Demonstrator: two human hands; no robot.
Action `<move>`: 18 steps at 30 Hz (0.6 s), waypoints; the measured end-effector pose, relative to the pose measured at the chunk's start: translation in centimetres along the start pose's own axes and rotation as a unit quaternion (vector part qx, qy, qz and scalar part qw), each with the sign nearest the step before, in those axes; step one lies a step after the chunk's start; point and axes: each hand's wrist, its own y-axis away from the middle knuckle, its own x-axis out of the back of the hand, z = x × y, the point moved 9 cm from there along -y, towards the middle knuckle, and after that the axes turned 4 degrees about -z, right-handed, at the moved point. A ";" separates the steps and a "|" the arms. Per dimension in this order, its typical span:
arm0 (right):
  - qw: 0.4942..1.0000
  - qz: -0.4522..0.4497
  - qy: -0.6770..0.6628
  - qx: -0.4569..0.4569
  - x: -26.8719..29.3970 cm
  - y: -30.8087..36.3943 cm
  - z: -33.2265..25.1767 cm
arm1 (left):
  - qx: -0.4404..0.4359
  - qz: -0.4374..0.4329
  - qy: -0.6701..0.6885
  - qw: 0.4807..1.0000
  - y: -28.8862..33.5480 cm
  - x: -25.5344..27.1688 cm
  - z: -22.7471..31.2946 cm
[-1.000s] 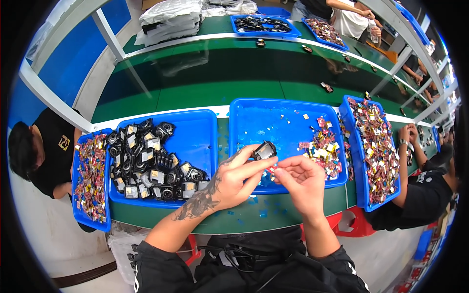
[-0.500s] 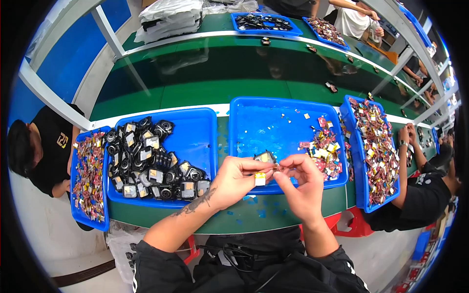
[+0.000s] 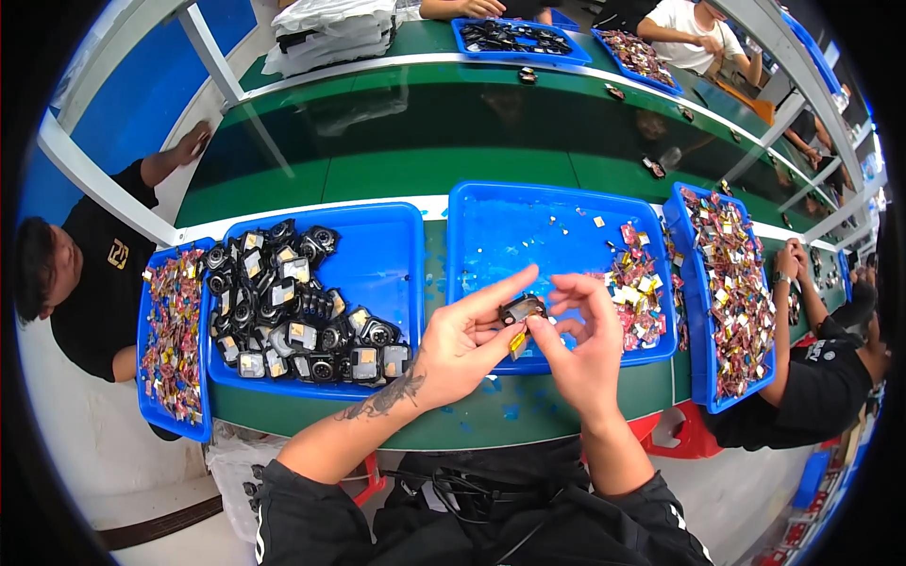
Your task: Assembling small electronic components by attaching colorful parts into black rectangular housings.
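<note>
Above the front of the middle blue tray, a small black plastic housing [image 3: 522,309] is between my hands. A yellow-wrapped piece, perhaps a battery [image 3: 518,345], hangs at its near side. My left hand [image 3: 455,347] grips the housing from the left, with the index finger stretched out past it. At the right edge, my right hand [image 3: 590,351] has its thumb pressed on the housing and its other fingers curled close by. The fingers partly hide the housing's underside and the contact of the right fingertips.
The middle blue tray [image 3: 510,203] holds red circuit boards with yellow and white parts [image 3: 634,300] on its right. Left of it stands a blue tray [image 3: 377,222] of black housings [image 3: 283,311]. Narrow trays of boards [image 3: 175,340] [image 3: 727,292] flank both. Co-workers sit either side; a green conveyor [image 3: 425,174] runs beyond.
The housing has turned over in my hands, and its yellow piece now hangs edge-on. My left index finger has stretched out and my right fingers have spread. The left co-worker's arm has reached toward the conveyor.
</note>
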 end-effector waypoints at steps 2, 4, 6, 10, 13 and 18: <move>0.996 -0.034 -0.076 -0.045 -0.6 0.0 1.0 | 0.001 0.008 0.012 1.000 0.1 0.0 0.3; 0.997 -0.047 0.044 0.029 -1.3 -0.1 0.0 | 0.027 0.031 0.018 0.999 0.4 0.7 -0.1; 0.996 -0.083 0.013 0.013 -2.1 -0.8 0.1 | 0.037 0.055 0.021 0.998 0.5 1.4 -0.9; 0.985 -0.169 0.030 -0.008 -2.1 -10.5 3.8 | -0.044 0.044 -0.635 0.770 0.6 4.5 6.6; 0.982 -0.139 0.111 -0.069 -1.9 -20.2 9.0 | 0.020 0.121 -0.828 0.547 5.0 11.8 6.9; 0.939 -0.076 0.316 -0.115 -1.2 -25.7 15.4 | 0.141 0.035 -0.808 0.572 6.9 14.6 6.6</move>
